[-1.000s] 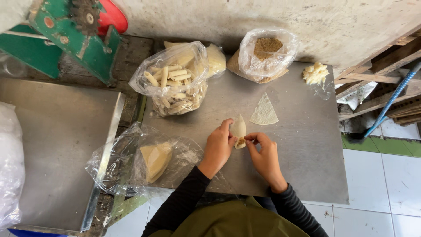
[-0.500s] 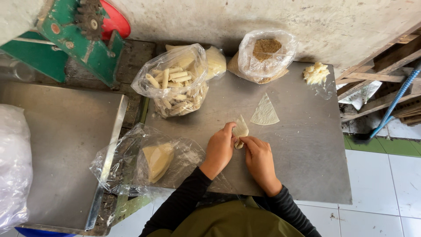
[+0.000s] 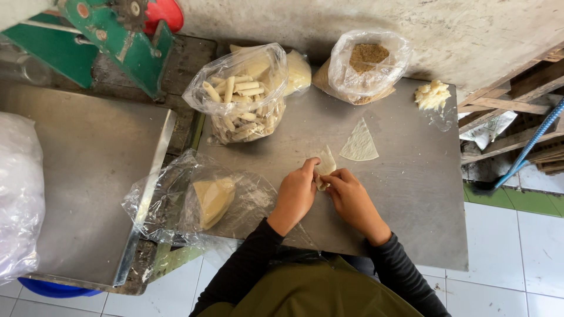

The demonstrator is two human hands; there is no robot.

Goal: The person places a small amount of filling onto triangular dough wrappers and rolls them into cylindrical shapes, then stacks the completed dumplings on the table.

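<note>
While both hands meet over the metal table [image 3: 411,194], the left hand [image 3: 295,195] and right hand [image 3: 351,198] pinch a small pastry wrapper [image 3: 325,165] between fingertips. It looks thin, soft, light and easily torn; best held by its edges.

head camera, looking steeply down, fairly close

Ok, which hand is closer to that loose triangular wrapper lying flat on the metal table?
Right. The right hand sits just below the triangular wrapper, a short gap away. The left hand is farther, down to its left, pinching the small folded wrapper together with the right.
</note>
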